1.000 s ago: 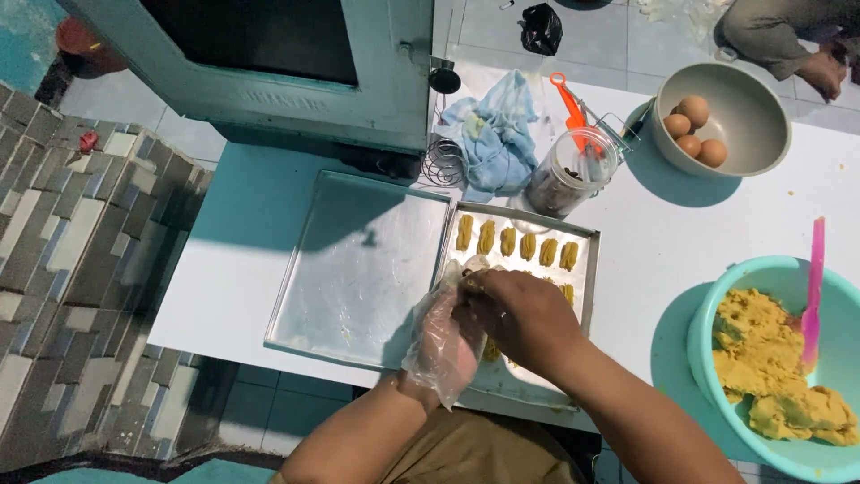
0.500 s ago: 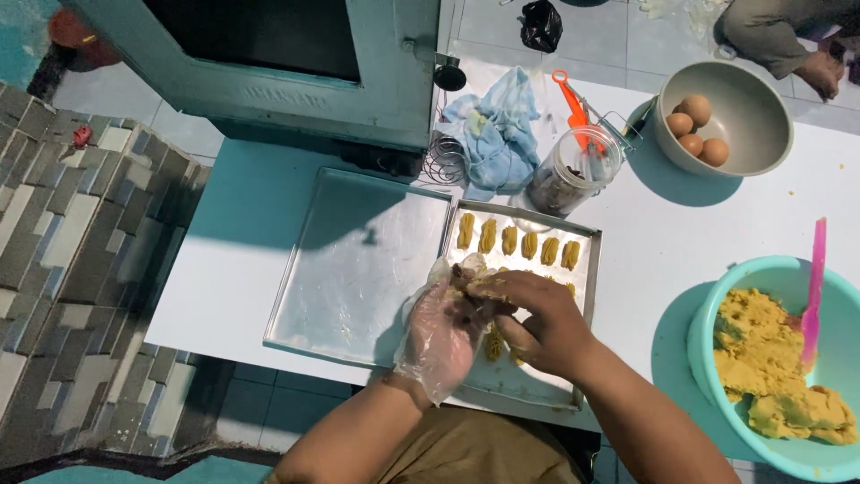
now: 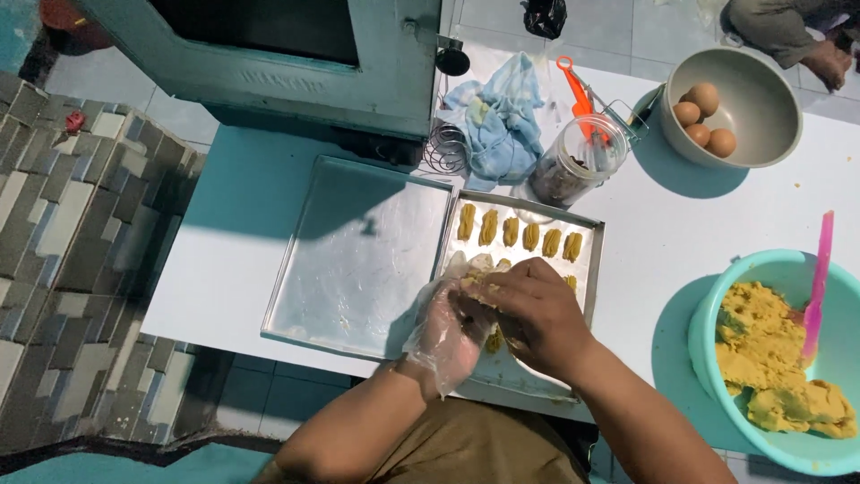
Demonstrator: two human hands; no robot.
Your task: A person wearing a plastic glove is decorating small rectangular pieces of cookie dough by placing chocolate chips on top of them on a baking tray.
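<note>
We see pale yellow ridged dough pieces (image 3: 518,233) on a silver metal baking tray (image 3: 593,269), a second silver tray (image 3: 358,251) beside it. Left hand (image 3: 445,327) in a clear plastic glove. Turquoise plastic bowl (image 3: 708,314) holds yellow dough (image 3: 770,358) and a pink spatula (image 3: 817,278). Grey bowl (image 3: 761,108), brown eggs (image 3: 703,115). Light blue crumpled cloth (image 3: 502,121). White tabletop (image 3: 681,215). Grey-and-beige patchwork stone wall (image 3: 72,233).

A thin, crinkled clear plastic glove covers the left hand (image 3: 448,327); the right hand (image 3: 537,314) is bare. The two rectangular metal baking trays, left (image 3: 349,260) and right (image 3: 591,260), look dull and smeared. The far blue cloth (image 3: 502,116) is soft and rumpled. The turquoise plastic bowl (image 3: 708,314) is smooth, its yellow dough (image 3: 761,358) coarse and crumbly.
</note>
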